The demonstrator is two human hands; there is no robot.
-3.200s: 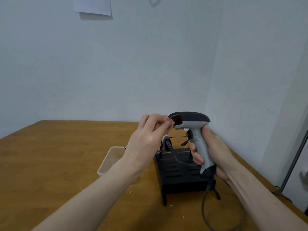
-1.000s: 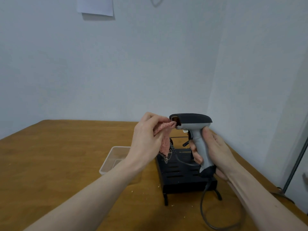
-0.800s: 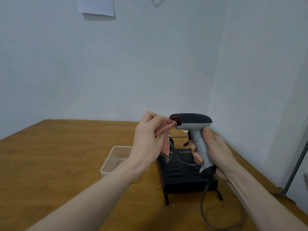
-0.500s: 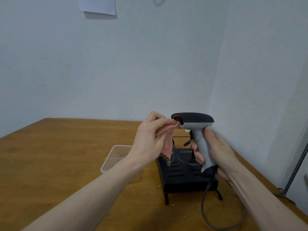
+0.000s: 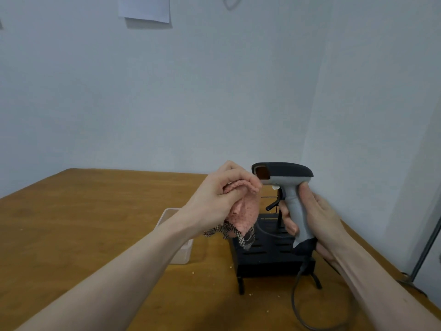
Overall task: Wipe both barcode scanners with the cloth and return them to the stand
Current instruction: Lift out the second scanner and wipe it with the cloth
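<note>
My right hand (image 5: 317, 218) grips the grey handle of a barcode scanner (image 5: 284, 174) with a black top, held upright above the stand, its amber window facing left. My left hand (image 5: 222, 199) pinches a pink cloth (image 5: 243, 211) with a checked edge, just left of and slightly below the scanner's window, a small gap between them. The black slotted stand (image 5: 265, 259) sits on the table below both hands. The scanner's grey cable (image 5: 296, 297) hangs down in front of the stand. A second scanner is mostly hidden behind the cloth and the hands.
A clear plastic container (image 5: 176, 235) sits on the wooden table (image 5: 71, 223) left of the stand. White walls close in behind and at the right. Crumbs lie scattered near the stand's feet. A sheet of paper (image 5: 144, 8) hangs on the back wall.
The cloth was pressed against the scanner's window; now my left hand has drawn it slightly left and down, leaving the window uncovered. My right hand keeps the scanner in about the same place.
</note>
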